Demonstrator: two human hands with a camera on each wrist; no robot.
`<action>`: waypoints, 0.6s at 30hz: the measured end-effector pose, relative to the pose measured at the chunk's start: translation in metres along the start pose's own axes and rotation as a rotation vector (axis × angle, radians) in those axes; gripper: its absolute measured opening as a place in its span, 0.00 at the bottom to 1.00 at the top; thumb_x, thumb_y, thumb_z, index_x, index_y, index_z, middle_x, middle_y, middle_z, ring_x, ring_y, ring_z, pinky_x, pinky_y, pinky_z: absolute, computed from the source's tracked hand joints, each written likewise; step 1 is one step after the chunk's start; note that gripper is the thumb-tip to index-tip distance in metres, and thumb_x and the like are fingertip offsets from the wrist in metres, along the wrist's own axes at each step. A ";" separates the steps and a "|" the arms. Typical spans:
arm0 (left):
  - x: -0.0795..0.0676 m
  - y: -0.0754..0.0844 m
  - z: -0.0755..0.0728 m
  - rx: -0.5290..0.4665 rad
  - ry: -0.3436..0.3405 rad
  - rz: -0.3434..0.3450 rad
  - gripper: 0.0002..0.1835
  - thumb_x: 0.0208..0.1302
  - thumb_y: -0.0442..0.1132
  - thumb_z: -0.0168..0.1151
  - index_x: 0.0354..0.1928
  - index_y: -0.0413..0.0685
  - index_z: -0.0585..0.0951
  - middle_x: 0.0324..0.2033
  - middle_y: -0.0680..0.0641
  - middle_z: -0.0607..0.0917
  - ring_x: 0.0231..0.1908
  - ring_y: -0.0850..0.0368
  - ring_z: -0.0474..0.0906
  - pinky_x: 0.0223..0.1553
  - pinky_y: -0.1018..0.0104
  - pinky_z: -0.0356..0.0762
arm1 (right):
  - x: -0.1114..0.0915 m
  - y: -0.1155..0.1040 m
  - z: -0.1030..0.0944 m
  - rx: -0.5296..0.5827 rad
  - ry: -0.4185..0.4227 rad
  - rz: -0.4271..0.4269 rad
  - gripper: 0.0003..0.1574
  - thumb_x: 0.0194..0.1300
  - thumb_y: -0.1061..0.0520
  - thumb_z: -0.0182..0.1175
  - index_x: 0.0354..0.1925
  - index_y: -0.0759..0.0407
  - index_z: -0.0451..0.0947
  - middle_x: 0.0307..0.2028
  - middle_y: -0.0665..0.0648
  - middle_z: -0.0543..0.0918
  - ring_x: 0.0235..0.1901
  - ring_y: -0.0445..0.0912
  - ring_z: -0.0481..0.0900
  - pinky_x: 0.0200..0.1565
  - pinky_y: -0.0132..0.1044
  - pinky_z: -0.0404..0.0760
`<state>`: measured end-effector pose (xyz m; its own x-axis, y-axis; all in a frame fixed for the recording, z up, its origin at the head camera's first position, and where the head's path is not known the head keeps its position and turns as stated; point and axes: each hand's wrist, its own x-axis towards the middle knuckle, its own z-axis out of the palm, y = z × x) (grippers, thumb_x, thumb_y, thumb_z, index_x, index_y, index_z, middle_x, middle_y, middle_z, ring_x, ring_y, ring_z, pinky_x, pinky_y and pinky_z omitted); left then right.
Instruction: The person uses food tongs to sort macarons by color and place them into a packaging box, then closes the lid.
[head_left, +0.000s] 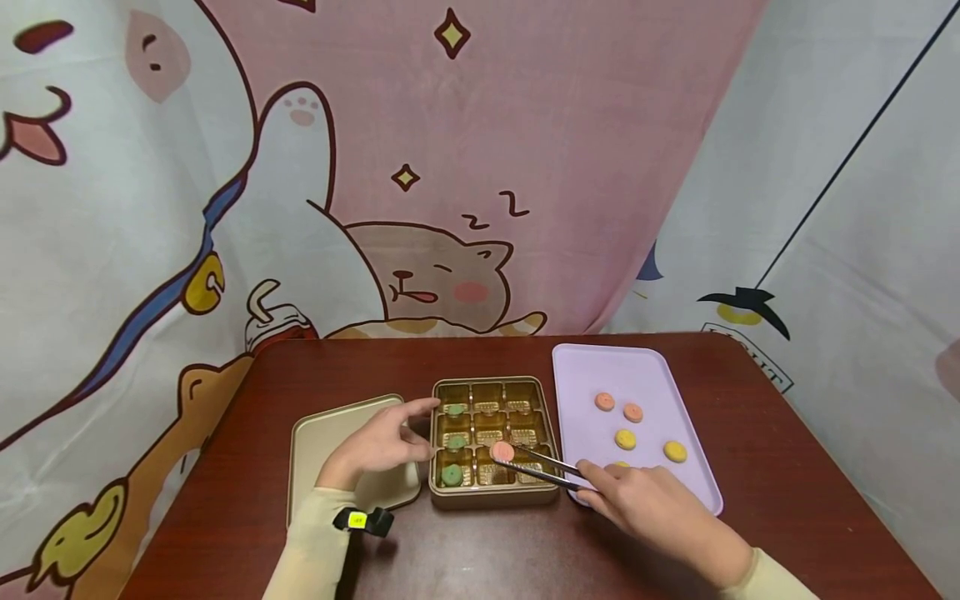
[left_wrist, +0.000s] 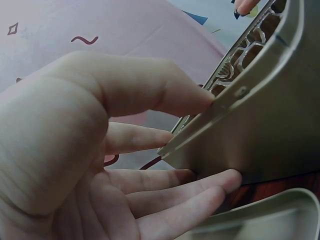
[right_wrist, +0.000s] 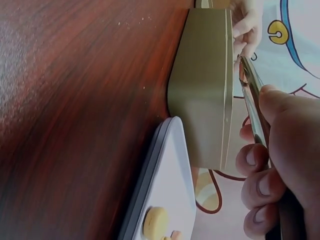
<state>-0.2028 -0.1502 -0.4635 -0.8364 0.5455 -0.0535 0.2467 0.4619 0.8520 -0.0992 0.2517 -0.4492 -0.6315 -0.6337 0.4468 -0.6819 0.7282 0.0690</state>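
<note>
A gold box (head_left: pixel 495 497) with a gold compartment insert stands mid-table. Its left column holds three green round cookies (head_left: pixel 452 476), one per compartment. My left hand (head_left: pixel 382 446) rests against the box's left side, thumb and fingers fairly straight; in the left wrist view its fingertips (left_wrist: pixel 231 181) touch the box wall. My right hand (head_left: pixel 648 508) grips metal tongs (head_left: pixel 551 482) from the right. Between the tong tips is a pink round cookie (head_left: pixel 502 452), above the box's middle column near the front. In the right wrist view, fingers wrap the tongs (right_wrist: pixel 256 112).
A lilac tray (head_left: pixel 611 367) lies right of the box, with two pink cookies (head_left: pixel 633 412) and several yellow ones (head_left: pixel 675 452). The gold lid (head_left: pixel 318 442) lies left of the box, partly under my left hand. A patterned cloth (head_left: pixel 570 167) hangs behind the table.
</note>
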 end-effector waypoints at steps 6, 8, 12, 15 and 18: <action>0.000 0.002 0.000 0.002 0.002 0.005 0.45 0.59 0.33 0.72 0.78 0.39 0.65 0.69 0.32 0.75 0.40 0.58 0.89 0.45 0.65 0.86 | 0.002 -0.005 -0.001 0.017 -0.055 -0.002 0.16 0.73 0.42 0.66 0.51 0.49 0.82 0.24 0.40 0.79 0.19 0.36 0.74 0.16 0.34 0.72; 0.000 0.001 0.000 0.001 0.001 0.007 0.45 0.59 0.33 0.72 0.78 0.38 0.65 0.69 0.32 0.75 0.40 0.58 0.89 0.44 0.65 0.87 | 0.002 -0.006 -0.001 0.024 -0.068 0.005 0.16 0.73 0.43 0.67 0.51 0.49 0.82 0.24 0.40 0.79 0.19 0.36 0.75 0.16 0.34 0.72; 0.000 0.001 0.000 -0.002 0.000 0.010 0.45 0.59 0.33 0.71 0.78 0.38 0.65 0.69 0.32 0.75 0.40 0.58 0.89 0.44 0.65 0.87 | 0.002 -0.007 0.000 0.010 -0.070 0.006 0.17 0.72 0.42 0.67 0.51 0.49 0.81 0.23 0.40 0.78 0.18 0.37 0.75 0.16 0.35 0.71; 0.000 0.001 0.000 -0.003 -0.001 0.008 0.45 0.59 0.33 0.71 0.78 0.38 0.65 0.69 0.32 0.75 0.41 0.58 0.89 0.44 0.65 0.87 | 0.002 -0.007 0.000 -0.010 -0.063 0.008 0.19 0.72 0.40 0.66 0.51 0.50 0.81 0.24 0.41 0.78 0.18 0.38 0.75 0.16 0.36 0.72; -0.001 0.001 0.000 -0.003 -0.002 0.004 0.44 0.60 0.33 0.71 0.78 0.39 0.65 0.69 0.32 0.74 0.41 0.58 0.89 0.44 0.65 0.87 | 0.002 -0.007 0.001 -0.017 -0.060 0.014 0.20 0.73 0.40 0.65 0.51 0.51 0.81 0.25 0.42 0.79 0.19 0.39 0.76 0.17 0.37 0.73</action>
<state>-0.2023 -0.1504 -0.4627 -0.8345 0.5486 -0.0506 0.2488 0.4572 0.8538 -0.0962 0.2451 -0.4492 -0.6619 -0.6378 0.3939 -0.6671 0.7408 0.0785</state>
